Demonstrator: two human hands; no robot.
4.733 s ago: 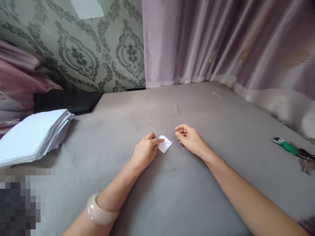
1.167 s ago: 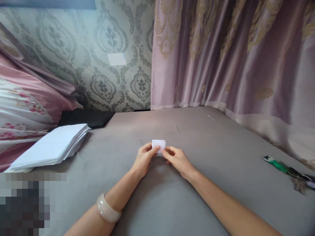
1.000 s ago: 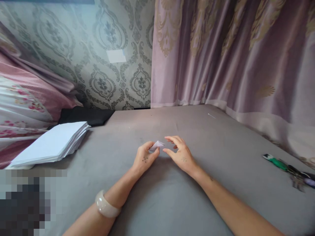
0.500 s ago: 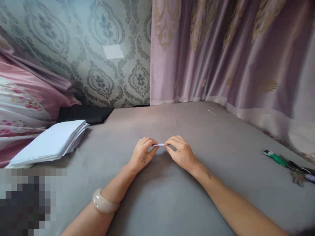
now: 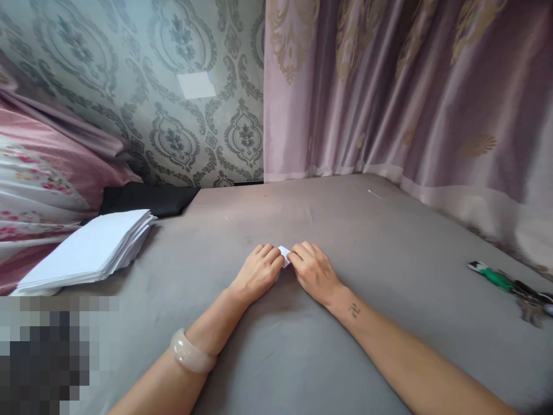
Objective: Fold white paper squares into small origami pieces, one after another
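Between my two hands is a small piece of folded white paper (image 5: 284, 253), mostly covered by the fingers. My left hand (image 5: 258, 271) is closed on its left side, back of the hand upward, with a pale bangle (image 5: 191, 353) on that forearm. On the right side of the paper, my right hand (image 5: 314, 271) pinches it with curled fingers. Both hands are close together, low over the grey sheet (image 5: 280, 346). How the paper is folded underneath cannot be made out.
A stack of white paper (image 5: 93, 245) lies at the left, before a black folded item (image 5: 149, 199). Keys with a green tag (image 5: 492, 276) lie at the right. A thin white stick (image 5: 375, 194) rests near the curtain (image 5: 328, 115). Patterned wallpaper (image 5: 190, 138) stands behind.
Both hands have rolled so their backs face upward and their fingers curl down. The paper has tilted from edge-on, showing a white face. The hands are slightly closer together.
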